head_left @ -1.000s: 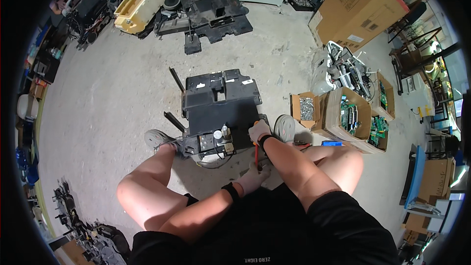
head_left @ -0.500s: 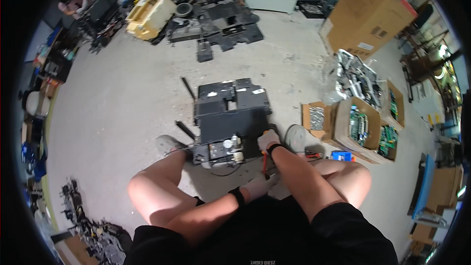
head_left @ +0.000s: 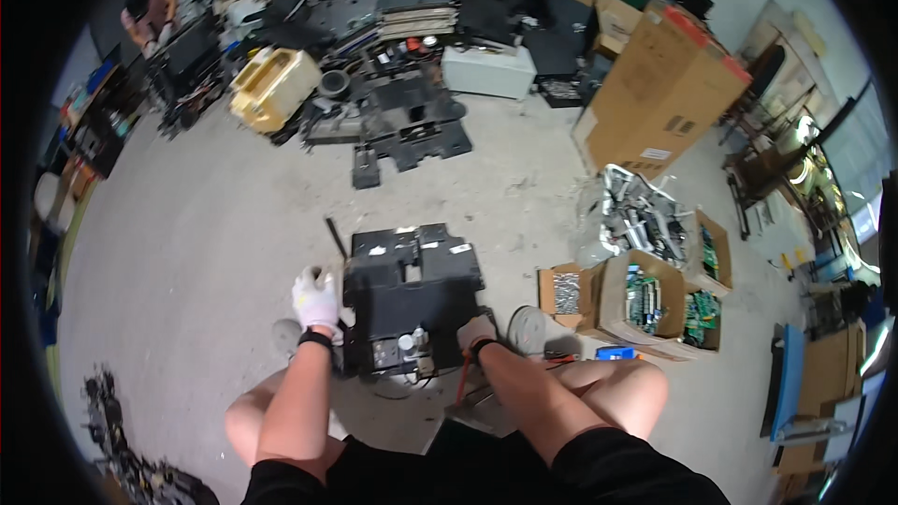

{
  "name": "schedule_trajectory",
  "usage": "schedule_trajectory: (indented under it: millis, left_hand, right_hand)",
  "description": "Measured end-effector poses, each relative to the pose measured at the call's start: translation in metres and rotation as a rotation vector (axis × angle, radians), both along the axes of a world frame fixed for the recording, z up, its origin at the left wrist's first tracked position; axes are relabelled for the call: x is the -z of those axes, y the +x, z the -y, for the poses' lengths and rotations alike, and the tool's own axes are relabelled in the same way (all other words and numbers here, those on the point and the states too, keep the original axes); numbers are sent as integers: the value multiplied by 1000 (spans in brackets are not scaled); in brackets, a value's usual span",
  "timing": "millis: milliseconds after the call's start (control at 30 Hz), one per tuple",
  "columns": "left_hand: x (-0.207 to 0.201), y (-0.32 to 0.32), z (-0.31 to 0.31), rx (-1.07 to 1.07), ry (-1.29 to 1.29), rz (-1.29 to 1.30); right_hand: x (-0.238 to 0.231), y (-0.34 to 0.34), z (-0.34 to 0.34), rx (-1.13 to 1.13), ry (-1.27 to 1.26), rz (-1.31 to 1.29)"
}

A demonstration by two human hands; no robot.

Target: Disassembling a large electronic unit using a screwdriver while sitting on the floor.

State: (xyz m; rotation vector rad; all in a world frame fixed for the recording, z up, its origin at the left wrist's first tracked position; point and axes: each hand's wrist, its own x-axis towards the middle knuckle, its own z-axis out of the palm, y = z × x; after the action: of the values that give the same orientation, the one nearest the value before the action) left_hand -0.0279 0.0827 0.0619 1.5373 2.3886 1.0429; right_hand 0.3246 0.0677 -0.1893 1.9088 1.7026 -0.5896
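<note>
A black machine unit with flat panels lies on the floor between my feet. On its near end are a metal block and a small round white part. My left hand, in a white glove, is just left of the unit with its fingers apart and nothing seen in them. At the unit's near right corner my gloved right hand is closed on a long orange-red tool, which slants down toward me. The tool's working end is hidden, so its kind is unclear.
Boxes of green circuit boards, a small box of metal parts and a bin of metal scrap stand right. A tall carton is behind them. Dismantled parts fill the far side. A person works far left.
My left hand has left the tool's lower end near my lap and moved forward and left, beside the unit. My right hand stays at the unit's right corner. The view has tilted up.
</note>
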Motion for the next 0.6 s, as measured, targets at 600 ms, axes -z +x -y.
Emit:
schedule_trajectory:
  millis: [600]
  left_hand:
    - [50, -67, 18, -42, -84, -41]
  right_hand:
    - [-178, -77, 20, 541, -12, -513]
